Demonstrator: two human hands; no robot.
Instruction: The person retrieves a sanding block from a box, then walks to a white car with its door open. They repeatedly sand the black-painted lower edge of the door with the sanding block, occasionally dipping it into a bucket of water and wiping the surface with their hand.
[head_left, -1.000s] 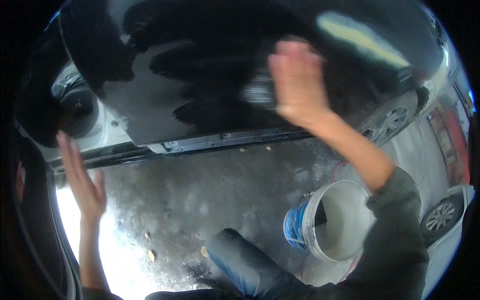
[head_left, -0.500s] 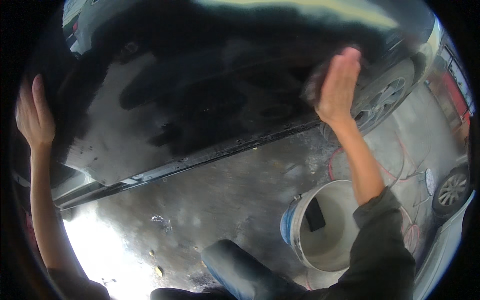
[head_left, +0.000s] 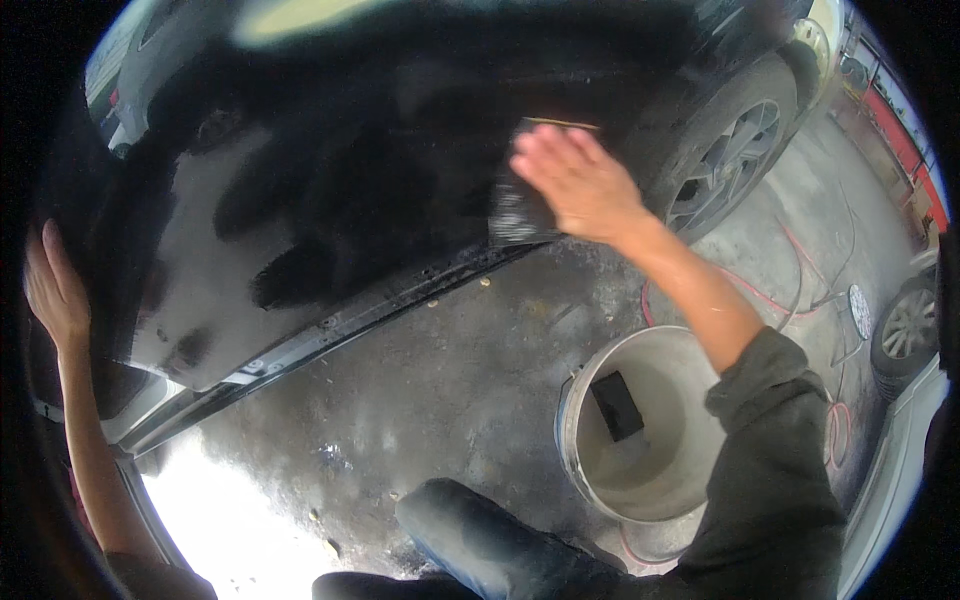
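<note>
A black car side panel [head_left: 350,200] with dull grey patches fills the upper part of the view. My right hand [head_left: 585,190] lies over a dark, wet-looking sheet of sandpaper [head_left: 512,215], pressing it to the lower panel left of the wheel. The sheet's brownish top edge shows above my fingers, which are slightly blurred. At the far left, my left hand [head_left: 58,290] rests with straight fingers against the car's dark edge and holds nothing.
A pale bucket [head_left: 572,445] stands on the wet floor below my right forearm, with a black block [head_left: 617,407] inside. The car's wheel [head_left: 730,165] is at the right. A red hose [head_left: 765,292] and a loose wheel [head_left: 908,330] lie beyond.
My right hand has swept left and slightly down along the panel with the sandpaper, away from the wheel. My left hand sits lower in the view, which has shifted a little.
</note>
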